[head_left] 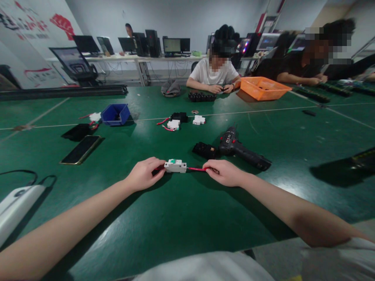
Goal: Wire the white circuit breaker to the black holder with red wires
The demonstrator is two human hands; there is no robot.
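Note:
A white circuit breaker (175,166) with a green switch lies in front of me, its long side facing me. My left hand (148,173) is closed at its left end, with thumb and fingertips against the housing and a bit of red between them. From the right end runs a red wire (195,169), which my right hand (224,172) pinches; the wire's far end is hidden in the fingers. Just beyond the right hand are a black block-shaped part (205,150) and a black power drill (241,150) lying on its side.
On the green table (164,222) lie a phone (82,150), a blue bin (115,114), more white breakers (199,120) and a white device (20,207) with a cable. Across sit a person in white (215,72) beside an orange basket (265,89) and another person (310,66) at right.

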